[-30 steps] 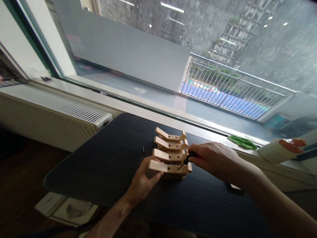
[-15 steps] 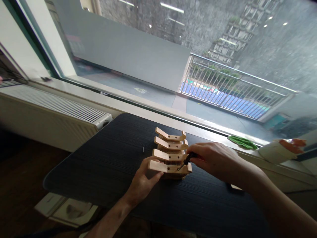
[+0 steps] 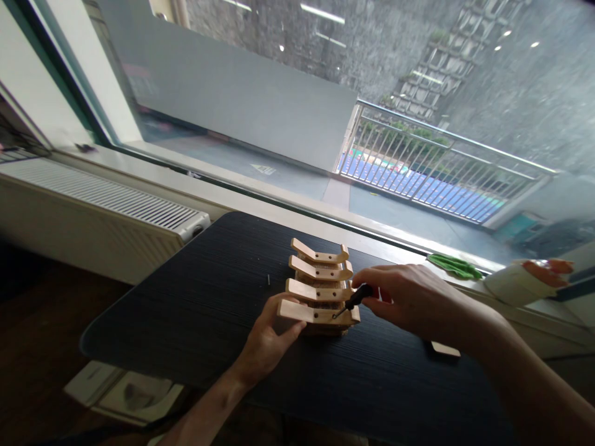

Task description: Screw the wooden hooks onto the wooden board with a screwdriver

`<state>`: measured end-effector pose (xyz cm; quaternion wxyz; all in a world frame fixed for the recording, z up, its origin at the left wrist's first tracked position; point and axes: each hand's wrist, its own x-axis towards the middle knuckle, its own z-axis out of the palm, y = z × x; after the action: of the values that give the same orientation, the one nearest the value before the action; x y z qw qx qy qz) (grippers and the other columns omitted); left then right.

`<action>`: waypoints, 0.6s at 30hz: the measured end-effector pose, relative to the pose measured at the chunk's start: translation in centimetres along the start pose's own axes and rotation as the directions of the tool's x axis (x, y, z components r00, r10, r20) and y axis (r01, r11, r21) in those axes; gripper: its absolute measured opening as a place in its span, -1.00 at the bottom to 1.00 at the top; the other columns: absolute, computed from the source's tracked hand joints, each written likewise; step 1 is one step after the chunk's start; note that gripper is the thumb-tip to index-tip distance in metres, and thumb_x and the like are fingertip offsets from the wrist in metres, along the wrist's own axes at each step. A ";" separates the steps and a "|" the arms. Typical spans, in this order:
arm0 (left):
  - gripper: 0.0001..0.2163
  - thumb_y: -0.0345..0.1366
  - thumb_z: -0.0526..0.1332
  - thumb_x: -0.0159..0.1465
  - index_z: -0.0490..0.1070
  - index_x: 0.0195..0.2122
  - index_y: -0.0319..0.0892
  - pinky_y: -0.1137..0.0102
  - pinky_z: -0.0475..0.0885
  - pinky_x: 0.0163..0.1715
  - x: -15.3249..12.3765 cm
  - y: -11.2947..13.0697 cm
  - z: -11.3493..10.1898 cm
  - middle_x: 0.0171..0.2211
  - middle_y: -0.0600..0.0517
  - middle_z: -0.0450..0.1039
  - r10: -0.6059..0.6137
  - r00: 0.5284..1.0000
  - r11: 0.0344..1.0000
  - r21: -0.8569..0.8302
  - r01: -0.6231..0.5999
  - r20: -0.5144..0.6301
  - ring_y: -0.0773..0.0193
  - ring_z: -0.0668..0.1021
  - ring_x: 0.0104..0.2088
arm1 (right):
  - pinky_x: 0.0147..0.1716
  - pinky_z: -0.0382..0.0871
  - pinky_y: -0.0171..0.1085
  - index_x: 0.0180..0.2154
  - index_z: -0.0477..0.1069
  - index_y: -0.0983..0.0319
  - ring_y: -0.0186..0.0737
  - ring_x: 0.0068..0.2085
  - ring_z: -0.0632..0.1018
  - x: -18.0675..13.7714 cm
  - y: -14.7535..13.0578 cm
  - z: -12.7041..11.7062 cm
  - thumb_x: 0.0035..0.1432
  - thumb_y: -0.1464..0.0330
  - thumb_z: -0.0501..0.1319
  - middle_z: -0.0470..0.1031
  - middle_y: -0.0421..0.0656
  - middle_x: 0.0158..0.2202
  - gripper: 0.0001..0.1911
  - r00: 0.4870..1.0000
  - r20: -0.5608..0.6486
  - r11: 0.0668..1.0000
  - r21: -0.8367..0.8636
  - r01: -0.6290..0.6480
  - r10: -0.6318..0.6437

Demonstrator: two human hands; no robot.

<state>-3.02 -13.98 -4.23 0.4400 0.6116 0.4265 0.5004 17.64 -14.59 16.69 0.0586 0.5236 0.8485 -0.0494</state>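
Observation:
A small wooden rack [image 3: 297,311] with several pale hook-shaped pieces fixed side by side stands on the dark table. My left hand [image 3: 264,337] grips its near left corner, the thumb lying along the nearest piece. Between the fingers of my right hand [image 3: 400,294] is a black-handled screwdriver [image 3: 357,296], slanting down to the left. Its tip meets the nearest piece at the right-hand of two fixing spots. Dark screw heads or holes dot the other pieces. A thin screw or nail [image 3: 268,280] stands on the table left of the rack.
The black table [image 3: 186,310] reaches to the window sill. A flat pale wooden piece [image 3: 445,349] lies under my right forearm. On the sill are a green cloth [image 3: 454,266] and a white container [image 3: 515,282]. A radiator [image 3: 102,210] stands left; boxes [image 3: 134,390] lie below the table.
The fingers of my right hand have shifted and loosened a little on the screwdriver handle, showing more of it. My left hand and the rack have stayed in place.

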 end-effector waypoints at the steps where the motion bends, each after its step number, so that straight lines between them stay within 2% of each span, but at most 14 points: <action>1: -0.70 -0.27 0.23 0.09 0.30 -0.13 -0.12 0.29 0.33 -0.03 0.0 0.0 0.0 -0.11 0.01 0.40 -0.003 1.000 1.000 0.000 0.003 -0.002 0.20 0.45 -0.07 | -0.47 0.09 -0.36 -0.16 0.40 0.07 -0.32 -0.42 0.43 0.0 0.1 0.0 0.15 0.32 0.05 0.47 -0.23 -0.40 -0.76 1.000 0.001 1.000 0.003 0.011 -0.011; 5: -0.70 -0.28 0.23 0.09 0.29 -0.13 -0.12 0.30 0.32 -0.03 0.0 0.0 0.0 -0.11 0.01 0.39 0.001 1.000 1.000 0.016 -0.001 0.004 0.21 0.44 -0.07 | -0.49 0.07 -0.36 -0.19 0.41 0.07 -0.32 -0.43 0.43 0.3 0.3 0.2 0.18 0.30 0.03 0.47 -0.25 -0.42 -0.77 1.000 -0.004 1.000 -0.003 0.024 -0.024; 11: -0.69 -0.28 0.22 0.10 0.27 -0.11 -0.11 0.27 0.32 -0.03 0.0 -0.2 0.0 -0.11 0.00 0.39 0.001 1.000 1.000 0.000 -0.001 0.003 0.20 0.44 -0.07 | -0.53 0.03 -0.35 -0.20 0.40 0.08 -0.32 -0.48 0.41 0.5 0.3 0.5 0.19 0.20 0.01 0.46 -0.25 -0.48 -0.75 0.999 -0.032 0.996 -0.080 -0.032 0.030; 14: -0.69 -0.27 0.22 0.11 0.27 -0.10 -0.11 0.27 0.31 -0.02 0.0 -0.1 0.0 -0.11 0.00 0.39 -0.001 1.000 1.000 0.004 0.001 0.008 0.20 0.44 -0.07 | -0.53 0.04 -0.35 -0.15 0.38 0.06 -0.32 -0.48 0.43 0.4 0.1 0.3 0.15 0.15 0.05 0.47 -0.26 -0.47 -0.73 0.999 -0.023 0.997 -0.059 -0.042 0.041; 18: -0.70 -0.26 0.22 0.11 0.28 -0.12 -0.11 0.31 0.32 -0.03 0.0 0.0 0.0 -0.11 0.01 0.39 -0.003 1.000 1.000 -0.001 0.003 0.011 0.21 0.44 -0.07 | -0.51 0.07 -0.36 -0.10 0.35 0.02 -0.34 -0.47 0.42 0.0 0.1 -0.1 0.10 0.21 0.12 0.46 -0.28 -0.44 -0.71 1.000 -0.009 1.000 -0.015 -0.025 0.025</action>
<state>-3.04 -14.01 -4.27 0.4433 0.6133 0.4248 0.4968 17.67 -14.53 16.77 0.0593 0.5340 0.8425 -0.0397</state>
